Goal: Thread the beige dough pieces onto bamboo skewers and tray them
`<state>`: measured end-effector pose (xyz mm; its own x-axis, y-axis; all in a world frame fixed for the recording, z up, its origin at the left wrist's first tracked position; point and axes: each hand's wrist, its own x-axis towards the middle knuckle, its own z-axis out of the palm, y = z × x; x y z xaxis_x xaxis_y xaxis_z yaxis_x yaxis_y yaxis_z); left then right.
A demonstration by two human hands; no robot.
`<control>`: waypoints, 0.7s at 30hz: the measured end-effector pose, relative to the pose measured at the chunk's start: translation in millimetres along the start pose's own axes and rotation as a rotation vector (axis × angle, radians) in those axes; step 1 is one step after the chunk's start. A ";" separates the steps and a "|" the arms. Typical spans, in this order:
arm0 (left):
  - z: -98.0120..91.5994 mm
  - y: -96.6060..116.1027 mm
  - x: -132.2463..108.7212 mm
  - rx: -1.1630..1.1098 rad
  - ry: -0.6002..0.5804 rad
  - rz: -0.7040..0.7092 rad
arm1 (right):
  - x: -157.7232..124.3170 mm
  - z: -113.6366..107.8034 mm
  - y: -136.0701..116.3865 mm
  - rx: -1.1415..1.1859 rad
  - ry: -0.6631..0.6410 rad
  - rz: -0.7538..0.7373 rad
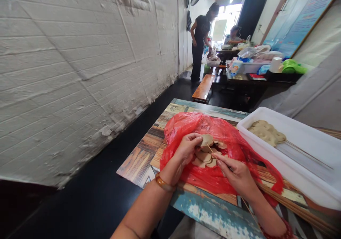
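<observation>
My left hand (186,148) pinches a round beige slice (206,139) above an open red plastic bag (213,128) holding several more beige slices (204,158). My right hand (236,173) is closed on a thin bamboo skewer (211,149) whose tip points at the held slice. The bag lies on a painted wooden table (149,150).
A white plastic tub (306,160) at the right holds skewered beige slices (266,131). Loose skewers (298,207) lie along the table's near right. A white brick wall (80,72) runs along the left. Further back stand a bench (204,86), a cluttered table (255,73) and two people.
</observation>
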<state>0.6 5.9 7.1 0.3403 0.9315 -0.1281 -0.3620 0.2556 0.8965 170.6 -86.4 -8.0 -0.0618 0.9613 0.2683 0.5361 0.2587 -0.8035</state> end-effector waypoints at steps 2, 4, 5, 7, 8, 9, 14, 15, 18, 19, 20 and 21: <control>-1.4 0.1 0.2 -0.011 -0.003 -0.013 | 0.5 -1.1 -1.7 -0.003 -0.001 0.004; -2.9 -0.3 0.6 -0.018 -0.022 -0.044 | 0.7 -2.1 -2.9 -0.012 -0.012 0.021; -3.6 -0.5 0.9 -0.022 -0.035 -0.057 | 0.7 -2.5 -3.2 -0.015 -0.021 0.030; -4.6 -0.4 1.0 -0.030 -0.057 -0.070 | 0.5 -3.0 -3.1 -0.020 -0.033 0.045; -4.7 0.1 0.9 -0.036 -0.065 -0.070 | 0.4 -3.2 -2.8 -0.022 -0.034 0.053; -4.5 0.9 0.5 -0.042 -0.072 -0.067 | 0.2 -3.3 -2.4 -0.024 -0.033 0.061; -1.5 5.9 -2.1 -0.036 -0.082 -0.072 | -0.3 -4.1 -1.2 -0.014 -0.044 0.067; -1.1 6.3 -2.3 -0.027 -0.079 -0.080 | -0.4 -4.4 -1.3 -0.014 -0.050 0.064; -1.0 6.2 -2.5 -0.003 -0.069 -0.079 | -0.7 -4.9 -1.2 -0.018 -0.062 0.060; -1.2 5.9 -2.5 0.000 -0.070 -0.075 | -0.9 -4.9 -0.9 -0.017 -0.068 0.060; -1.6 5.6 -2.5 0.003 -0.074 -0.073 | -1.0 -4.8 -0.6 -0.016 -0.071 0.060; -1.9 5.5 -2.5 0.007 -0.080 -0.074 | -1.0 -4.6 -0.2 -0.015 -0.073 0.061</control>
<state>-3.9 5.4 11.5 0.4345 0.8863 -0.1601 -0.3275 0.3211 0.8886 174.5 -87.8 -5.7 -0.0896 0.9798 0.1791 0.5534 0.1984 -0.8089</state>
